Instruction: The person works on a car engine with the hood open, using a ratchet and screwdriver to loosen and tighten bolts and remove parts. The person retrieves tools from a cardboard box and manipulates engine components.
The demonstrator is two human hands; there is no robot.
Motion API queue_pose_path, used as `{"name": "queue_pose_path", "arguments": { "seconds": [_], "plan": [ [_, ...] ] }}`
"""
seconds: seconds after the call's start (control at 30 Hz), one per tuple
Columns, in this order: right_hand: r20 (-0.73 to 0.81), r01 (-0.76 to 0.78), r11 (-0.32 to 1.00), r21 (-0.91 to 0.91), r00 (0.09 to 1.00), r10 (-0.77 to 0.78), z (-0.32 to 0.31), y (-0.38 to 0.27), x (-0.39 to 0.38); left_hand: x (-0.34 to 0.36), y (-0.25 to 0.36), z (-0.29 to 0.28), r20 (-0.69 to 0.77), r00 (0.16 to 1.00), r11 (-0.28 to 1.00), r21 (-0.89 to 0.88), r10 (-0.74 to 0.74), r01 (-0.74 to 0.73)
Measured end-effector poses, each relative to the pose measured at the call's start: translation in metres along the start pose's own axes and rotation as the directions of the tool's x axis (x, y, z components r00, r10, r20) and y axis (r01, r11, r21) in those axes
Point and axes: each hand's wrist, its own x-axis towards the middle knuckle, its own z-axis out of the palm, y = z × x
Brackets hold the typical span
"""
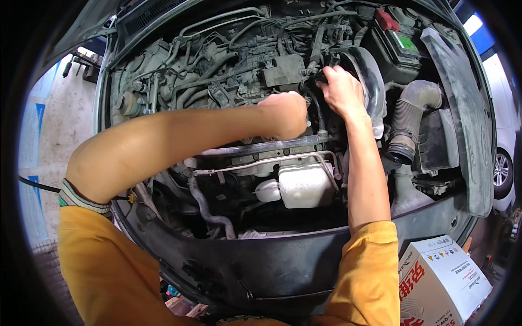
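Note:
Both of my hands reach into the middle of a car's dusty engine bay (244, 68). My left hand (285, 115) is closed in a fist just above a long grey pipe (261, 146); whatever its fingers hold is hidden behind the knuckles. Slightly farther right, my right hand (343, 92) curls its fingers at a dark fitting beside a clear curved plastic duct (371, 81). I cannot make out what those fingers grip. A thin dark hose (317, 108) runs down between the two hands. Behind them sits a grey box-shaped part (284, 71).
A car battery (396, 46) with a red terminal cover stands at the back right. Nearer are a ribbed intake hose (410, 117) and a long black trim panel (459, 125). A metal heat shield (307, 185) lies below my hands. The front bumper (261, 266) borders a cardboard box (443, 282).

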Motion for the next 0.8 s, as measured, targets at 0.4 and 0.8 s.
{"name": "queue_pose_path", "arguments": {
  "seconds": [0.4, 0.8],
  "plan": [
    [-0.006, -0.151, 0.962, 0.227, 0.988, 0.156, 0.005, 0.008, 0.003, 0.014, -0.043, -0.032, 0.146, 0.986, 0.972, -0.229, 0.086, -0.05],
    [-0.035, -0.188, 0.938, 0.291, 0.978, 0.207, 0.008, 0.007, 0.001, 0.018, -0.068, -0.039, 0.193, 0.969, 0.915, -0.399, 0.154, -0.066]
  ]
}}
